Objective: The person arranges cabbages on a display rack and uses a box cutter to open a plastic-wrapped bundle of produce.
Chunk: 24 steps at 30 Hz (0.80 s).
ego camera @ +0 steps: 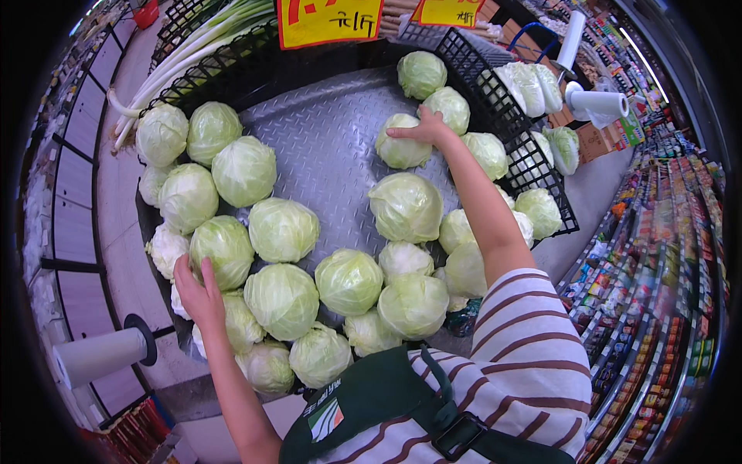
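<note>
Several pale green cabbages lie around the sides and front of a metal tread-plate display surface (324, 133). On the left, my left hand (202, 290) rests against the lower left of a cabbage (222, 250), fingers spread. My right hand (426, 129) reaches to the back right, with thumb and fingers spread over the top of a cabbage (400, 145); its fingertips are near another cabbage (449, 110) behind. Whether either hand grips is unclear. A large cabbage (406, 207) sits in front of the right hand's one. More cabbages (282, 301) are piled close to my apron.
Black plastic crate walls (504, 122) border the right and back. Spring onions (191, 58) lie at the back left, napa cabbages (524, 87) at the right. Yellow price signs (330, 20) hang at the back. Plastic bag rolls (101, 355) stand at both sides. Shelves (655, 290) line the right.
</note>
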Each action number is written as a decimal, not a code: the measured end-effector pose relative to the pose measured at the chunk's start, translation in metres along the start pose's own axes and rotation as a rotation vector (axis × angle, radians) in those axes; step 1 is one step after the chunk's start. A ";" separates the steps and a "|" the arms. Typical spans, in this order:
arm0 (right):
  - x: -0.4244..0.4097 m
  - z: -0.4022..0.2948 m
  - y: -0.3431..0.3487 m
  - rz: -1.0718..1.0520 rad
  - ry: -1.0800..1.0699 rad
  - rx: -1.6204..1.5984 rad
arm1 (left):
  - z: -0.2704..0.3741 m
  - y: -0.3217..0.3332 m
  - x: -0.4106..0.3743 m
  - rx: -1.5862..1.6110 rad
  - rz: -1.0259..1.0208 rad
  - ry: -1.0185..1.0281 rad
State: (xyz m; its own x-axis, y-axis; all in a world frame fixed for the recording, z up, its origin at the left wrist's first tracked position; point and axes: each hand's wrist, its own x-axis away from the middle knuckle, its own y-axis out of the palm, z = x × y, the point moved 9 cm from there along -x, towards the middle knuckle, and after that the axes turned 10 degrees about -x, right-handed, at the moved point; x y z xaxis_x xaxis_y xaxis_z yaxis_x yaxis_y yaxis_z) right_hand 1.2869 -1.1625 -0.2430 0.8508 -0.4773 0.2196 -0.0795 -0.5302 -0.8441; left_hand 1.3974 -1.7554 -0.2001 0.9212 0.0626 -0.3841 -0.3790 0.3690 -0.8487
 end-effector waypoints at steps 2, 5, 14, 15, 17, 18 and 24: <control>0.016 -0.007 0.017 0.069 -0.027 0.068 | -0.006 0.001 0.002 -0.030 0.005 0.000; 0.021 -0.017 0.018 0.078 -0.100 -0.101 | -0.008 0.002 0.001 0.005 0.023 -0.022; 0.073 -0.080 -0.002 0.107 -0.273 -0.208 | 0.004 -0.006 0.000 0.010 0.031 -0.015; 0.089 -0.106 -0.005 0.084 -0.345 -0.233 | 0.004 -0.007 0.001 -0.007 0.027 -0.011; 0.120 -0.163 0.002 -0.092 -0.507 -0.436 | 0.008 -0.006 0.000 -0.025 0.016 0.012; 0.136 -0.192 0.007 -0.150 -0.595 -0.512 | 0.009 -0.005 0.000 -0.067 0.014 0.031; 0.216 -0.325 0.090 -0.419 -0.900 -0.547 | -0.006 -0.003 0.002 0.036 -0.001 -0.060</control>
State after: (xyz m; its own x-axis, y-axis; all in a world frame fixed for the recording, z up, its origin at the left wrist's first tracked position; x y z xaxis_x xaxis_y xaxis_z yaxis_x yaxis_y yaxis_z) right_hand 1.2953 -1.5410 -0.1126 0.9107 0.3703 -0.1830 0.2713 -0.8703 -0.4110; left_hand 1.4000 -1.7615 -0.2008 0.9258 0.1174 -0.3594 -0.3752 0.4023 -0.8351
